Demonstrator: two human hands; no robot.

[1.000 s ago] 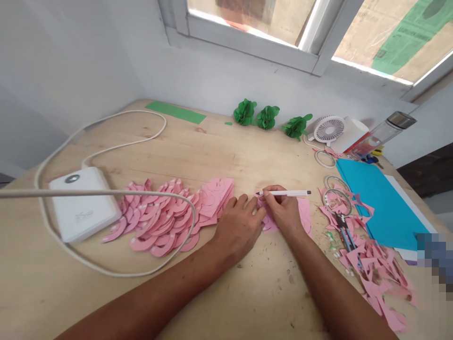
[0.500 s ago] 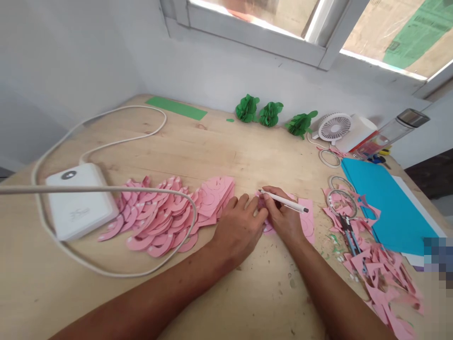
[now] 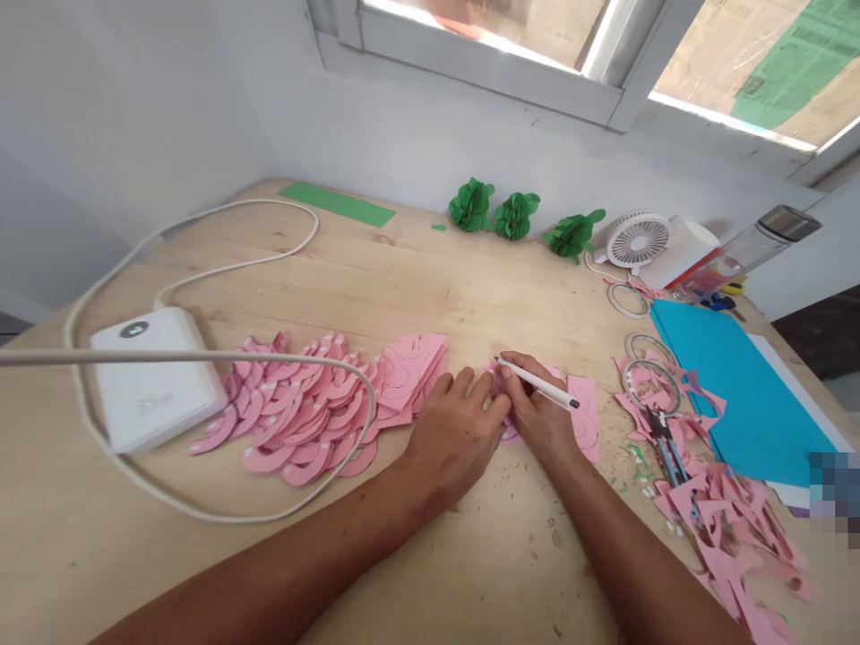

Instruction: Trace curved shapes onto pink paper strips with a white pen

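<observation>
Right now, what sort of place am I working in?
Likely an indoor papercraft spot: a table below a window, with piled pink cutouts, a pen in your right hand, and pink scraps.

Left hand [image 3: 457, 434]: bare; several fingers visible, rounded at the tips, with knuckles showing as low ridges across the back. Left forearm [image 3: 305, 551]: bare behind the hand; narrowest at the wrist, broadening steadily away from it; outline smooth; a small dark spot on the upper side, some way behind the wrist. Right hand [image 3: 541, 417]: bare; thumb and forefinger visible; back smooth. Right forearm [image 3: 628, 533]: bare behind the hand; slim at the wrist, widening away from it. Fingernail details: too small to tell.
</observation>
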